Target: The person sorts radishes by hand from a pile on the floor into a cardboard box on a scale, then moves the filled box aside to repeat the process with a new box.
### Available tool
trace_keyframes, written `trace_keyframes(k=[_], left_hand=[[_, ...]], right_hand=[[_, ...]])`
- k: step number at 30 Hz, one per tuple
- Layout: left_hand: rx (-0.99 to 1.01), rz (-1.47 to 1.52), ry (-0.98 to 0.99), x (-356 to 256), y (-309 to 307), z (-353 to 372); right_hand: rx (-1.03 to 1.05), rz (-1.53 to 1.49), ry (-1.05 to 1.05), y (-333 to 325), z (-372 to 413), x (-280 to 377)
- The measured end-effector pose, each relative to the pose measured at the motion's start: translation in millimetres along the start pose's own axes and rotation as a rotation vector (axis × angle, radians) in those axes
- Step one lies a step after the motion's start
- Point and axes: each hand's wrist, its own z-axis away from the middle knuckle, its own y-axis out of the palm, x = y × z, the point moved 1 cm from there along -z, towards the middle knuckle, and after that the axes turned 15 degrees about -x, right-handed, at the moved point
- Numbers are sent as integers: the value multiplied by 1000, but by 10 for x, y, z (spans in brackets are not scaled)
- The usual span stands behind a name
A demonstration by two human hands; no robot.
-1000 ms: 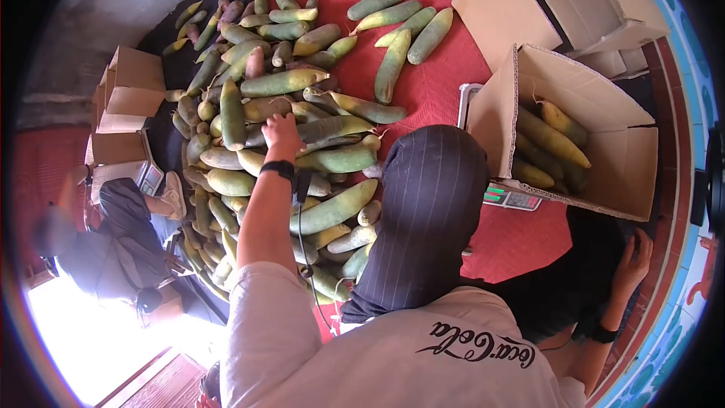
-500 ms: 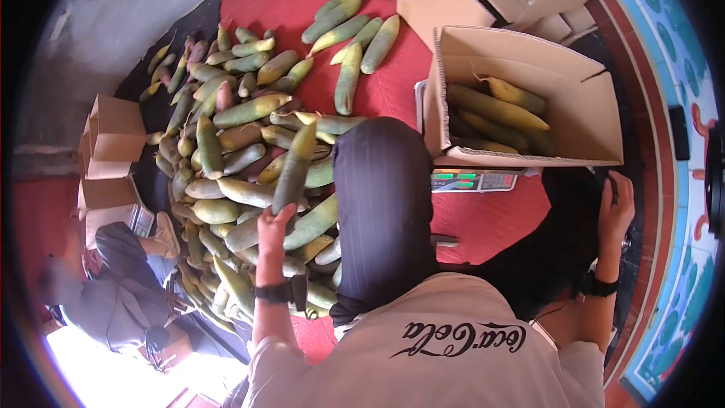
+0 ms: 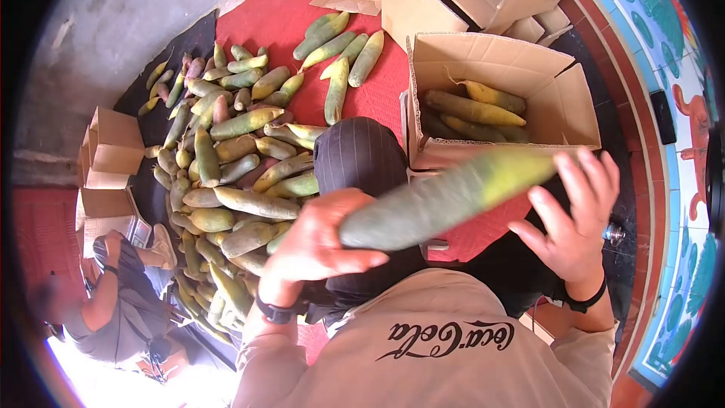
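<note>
A large green radish-like vegetable point(image 3: 445, 200) is held up in front of my chest, its yellow-green tip pointing right. My left hand point(image 3: 321, 238) grips its darker, thick end. Beside the tip is my right hand point(image 3: 574, 215), its fingers spread; whether they touch the tip is unclear. Behind, an open cardboard box point(image 3: 502, 49) contains several similar vegetables point(image 3: 474, 108). To the left lies a big heap of green and purplish vegetables point(image 3: 245, 121), partly hidden by my left hand and my knee.
Another person point(image 3: 113, 295) sits at the lower left near small cardboard boxes point(image 3: 113, 147). More cardboard boxes point(image 3: 423, 0) stand at the top. A red cloth point(image 3: 264, 15) covers part of the floor. A tiled wall point(image 3: 687, 53) runs along the right.
My left hand has brought the vegetable from over the heap to my chest, turning it sideways. My right hand has moved left to its tip with fingers spread. The view has shifted slightly.
</note>
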Motion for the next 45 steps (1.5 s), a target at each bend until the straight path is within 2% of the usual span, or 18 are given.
trace_keyframes(k=[2, 3, 5, 11, 14, 15, 19, 20, 23, 28, 31, 33, 35, 37, 39, 41, 43, 45], left_hand=[[115, 21, 18, -1, 163, -48], [103, 14, 23, 26, 219, -65], [88, 14, 26, 51, 323, -86], [115, 110, 106, 13, 427, -235], [-26, 203, 131, 138, 387, -330], [-159, 182, 86, 128, 414, -337], [-353, -293, 314, 307, 481, -339], [-374, -267, 324, 314, 483, -341], [-407, -207, 333, 367, 482, -340], [-448, -225, 429, 397, 494, -365], [-448, -209, 450, 433, 505, -368], [-460, -214, 460, 431, 514, -362], [-476, -205, 470, 431, 514, -357], [-486, -216, 471, 430, 507, -352], [-487, -219, 473, 430, 503, -353], [-492, -218, 468, 439, 500, -352], [-495, -208, 473, 443, 503, -342], [-503, -197, 480, 451, 500, -321]], right_hand=[[227, -112, 34, 66, 15, -39], [166, -141, 172, 126, 188, -88], [239, -133, 271, 132, 298, -144], [318, -221, 401, 88, 389, -274], [198, -127, 437, -32, 209, -421], [122, -88, 472, -38, 163, -490], [105, 23, 606, 199, 423, -1015], [109, 24, 603, 268, 447, -1083], [240, 150, 533, 458, 463, -1222], [565, 39, 548, 838, 379, -1323], [641, -58, 591, 1119, 396, -1366], [626, -85, 556, 1272, 481, -1390], [523, -318, 609, 1400, 639, -1547], [571, -332, 612, 1395, 653, -1663], [677, -295, 917, 1224, 531, -1628], [652, -314, 902, 1166, 631, -1716], [457, -271, 870, 1036, 672, -1720], [413, -228, 861, 871, 685, -1589]])
